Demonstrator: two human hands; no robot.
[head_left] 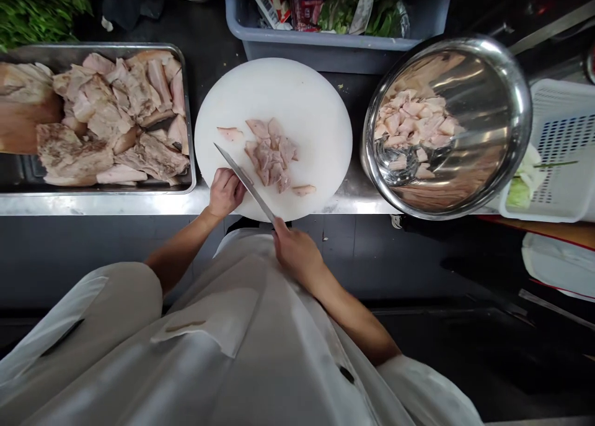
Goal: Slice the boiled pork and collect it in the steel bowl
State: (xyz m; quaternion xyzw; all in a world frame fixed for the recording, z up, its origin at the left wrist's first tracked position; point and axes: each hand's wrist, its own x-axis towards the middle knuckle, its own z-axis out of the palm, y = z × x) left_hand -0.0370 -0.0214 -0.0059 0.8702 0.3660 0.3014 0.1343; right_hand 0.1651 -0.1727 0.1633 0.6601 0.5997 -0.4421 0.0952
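Closed around the handle end of the knife [246, 183], the right hand [297, 252] sits just off the near edge of the cutting board [320, 116], its forearm angling in from the lower right and its blade slanting away to the left. Fingers curled, the left hand [225, 192] rests at the board's near left part, knuckles just beside the blade, its forearm rising from the lower left; whether those fingers pinch anything, I cannot tell. Beyond the blade, to the right of the left hand, lies a pile of meat slices [272, 153]; one loose slice [230, 133] lies near the knife's tip, another [304, 190] ahead of the right hand. Left of the left hand is a tray [191, 175] of larger meat pieces [105, 103]; well right of the right hand, a steel bowl [483, 128] holds cut meat [413, 119].
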